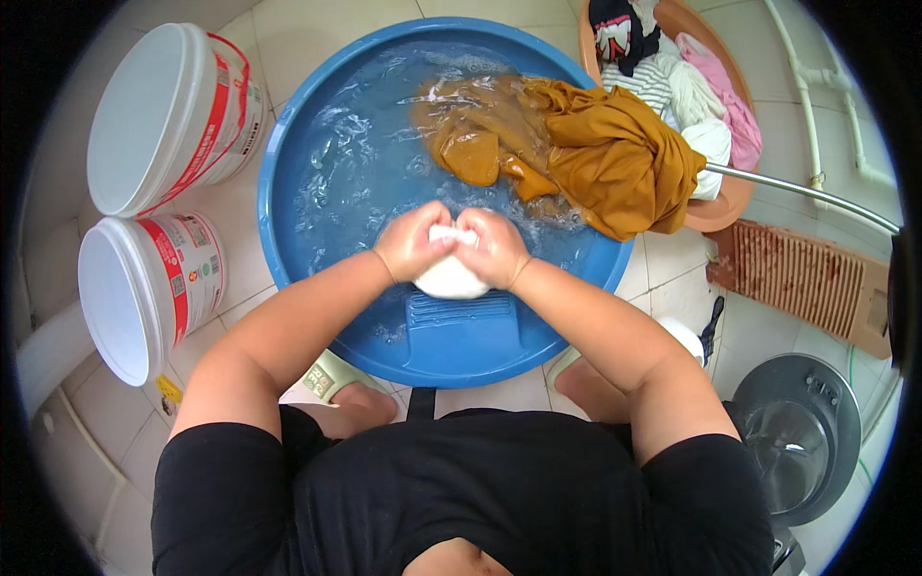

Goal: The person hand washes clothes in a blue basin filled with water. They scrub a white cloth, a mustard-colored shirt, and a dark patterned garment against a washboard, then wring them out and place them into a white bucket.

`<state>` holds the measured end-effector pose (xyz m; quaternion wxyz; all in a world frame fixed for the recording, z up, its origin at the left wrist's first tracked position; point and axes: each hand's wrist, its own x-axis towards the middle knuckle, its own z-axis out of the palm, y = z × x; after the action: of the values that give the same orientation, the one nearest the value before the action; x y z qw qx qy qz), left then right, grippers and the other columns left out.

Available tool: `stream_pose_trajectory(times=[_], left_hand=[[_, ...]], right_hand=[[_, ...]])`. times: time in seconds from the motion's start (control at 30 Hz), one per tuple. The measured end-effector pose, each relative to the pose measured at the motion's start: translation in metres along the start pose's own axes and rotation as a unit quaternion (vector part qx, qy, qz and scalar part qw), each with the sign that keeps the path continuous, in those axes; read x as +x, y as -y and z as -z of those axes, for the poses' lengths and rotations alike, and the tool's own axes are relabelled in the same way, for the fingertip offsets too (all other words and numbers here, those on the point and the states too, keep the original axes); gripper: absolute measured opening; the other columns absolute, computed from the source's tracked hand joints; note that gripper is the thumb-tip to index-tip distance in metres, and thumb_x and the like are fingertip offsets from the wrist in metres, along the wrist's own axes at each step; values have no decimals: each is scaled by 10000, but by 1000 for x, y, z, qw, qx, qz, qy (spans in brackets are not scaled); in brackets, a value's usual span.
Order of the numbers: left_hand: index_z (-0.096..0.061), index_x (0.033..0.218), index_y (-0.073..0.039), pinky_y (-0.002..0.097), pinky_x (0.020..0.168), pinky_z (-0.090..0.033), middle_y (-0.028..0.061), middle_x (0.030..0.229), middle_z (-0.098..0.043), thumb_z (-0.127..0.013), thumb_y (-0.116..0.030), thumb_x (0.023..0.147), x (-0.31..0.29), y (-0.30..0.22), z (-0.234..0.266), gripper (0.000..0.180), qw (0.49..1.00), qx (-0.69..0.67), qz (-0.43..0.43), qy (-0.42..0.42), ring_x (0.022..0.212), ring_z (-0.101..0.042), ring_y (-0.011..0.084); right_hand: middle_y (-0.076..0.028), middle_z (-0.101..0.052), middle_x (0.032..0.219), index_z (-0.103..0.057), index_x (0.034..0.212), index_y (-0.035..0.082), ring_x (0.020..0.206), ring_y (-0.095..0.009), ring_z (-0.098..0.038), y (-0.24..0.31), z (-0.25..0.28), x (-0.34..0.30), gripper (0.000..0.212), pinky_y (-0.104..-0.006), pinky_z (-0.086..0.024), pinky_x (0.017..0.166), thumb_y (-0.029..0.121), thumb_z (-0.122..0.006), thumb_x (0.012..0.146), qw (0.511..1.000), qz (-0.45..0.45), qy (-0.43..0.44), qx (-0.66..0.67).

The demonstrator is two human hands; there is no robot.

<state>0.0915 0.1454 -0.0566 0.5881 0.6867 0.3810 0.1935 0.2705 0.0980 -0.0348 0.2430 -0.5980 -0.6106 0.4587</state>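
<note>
My left hand [413, 242] and my right hand [496, 250] are close together, fingers closed on a bunched white cloth [449, 279]. The cloth is just above the ridged washboard [463, 309] built into the near side of a round blue tub [272, 197]; whether it touches the ridges I cannot tell. Part of the cloth is hidden inside my fists. Rippling water fills the tub. Beyond my right hand, a mustard-brown garment [619, 144] lies partly in the water and partly heaped over the tub's right rim.
Two white buckets with red labels, an upper one [144, 120] and a lower one [120, 298], lie left of the tub. An orange basin [735, 206] of clothes stands at the far right. Near it are a metal rod [802, 189], a brown washboard [802, 283] and a grey container [802, 437].
</note>
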Motion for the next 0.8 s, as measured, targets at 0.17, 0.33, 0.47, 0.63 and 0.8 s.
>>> stream_pose_trajectory(times=[0.17, 0.33, 0.47, 0.63, 0.8], left_hand=[[-518, 759, -54, 285, 600, -478, 64, 774, -607, -738, -289, 761, 16, 12, 52, 321, 930, -94, 242, -259, 661, -559, 125], [-470, 909, -39, 294, 778, -485, 115, 999, -590, -665, -48, 748, -7, 0, 88, 252, 899, -166, 101, -393, 892, -580, 189], [-434, 1185, -14, 306, 923, -419, 147, 1142, -547, -608, 0, 739, -23, 14, 86, 479, 924, 94, 133, -346, 1035, -542, 224], [-391, 1241, 15, 381, 945, -411, 244, 1201, -512, -649, -47, 695, -22, 4, 52, 608, 924, 178, 235, -245, 1122, -509, 366], [-444, 1230, -26, 384, 906, -430, 224, 1169, -550, -700, -238, 726, -28, 1, 44, 604, 888, 225, 380, -128, 1090, -534, 348]], right_hand=[[-114, -643, 878, -576, 907, 2, 764, -217, -618, 24, 10, 48, 291, -326, -485, 676, 288, -535, 876, 877, -312, -1, 364], [-139, -589, 1089, -515, 1123, 9, 964, -266, -589, 65, 51, 70, 387, -432, -501, 757, 322, -371, 947, 823, -322, -86, 460], [-204, -478, 1263, -400, 1240, -30, 1066, -300, -530, 68, 62, 89, 499, -406, -445, 891, 376, -357, 953, 895, -121, -134, 409], [-178, -271, 1447, -504, 1268, 185, 1339, -354, -249, 49, 29, 90, 472, -447, -267, 1075, 360, -578, 837, 946, 139, 12, -291], [-76, -80, 1528, -465, 1314, 226, 1363, -341, -209, 41, 11, 110, 558, -464, -248, 1083, 443, -563, 809, 921, 52, 220, -317]])
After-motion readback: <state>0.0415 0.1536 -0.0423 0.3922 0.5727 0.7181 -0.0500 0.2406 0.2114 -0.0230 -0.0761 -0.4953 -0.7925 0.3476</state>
